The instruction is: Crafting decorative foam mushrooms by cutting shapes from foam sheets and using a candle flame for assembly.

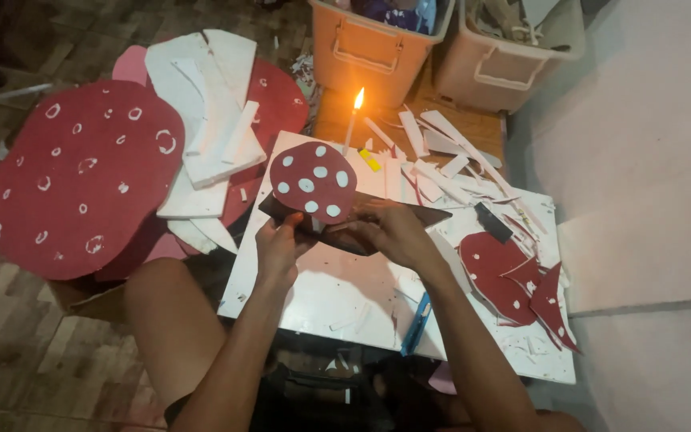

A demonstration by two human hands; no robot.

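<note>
Holding a small red spotted mushroom cap (pixel 313 182) and the dark flat piece (pixel 361 224) under it, my left hand (pixel 279 250) pinches the near edge while my right hand (pixel 393 232) grasps the dark piece from the side, above the white surface (pixel 337 296). A lit candle (pixel 352 120) burns behind; beyond it stand an orange bin (pixel 369 52) and a beige bin (pixel 497 60). A large red spotted cutout (pixel 73 180) lies left.

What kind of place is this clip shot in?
Probably a home craft corner on the floor: a white board strewn with foam offcuts, large red spotted mushroom cutouts, plastic storage bins, and a lit candle.
</note>
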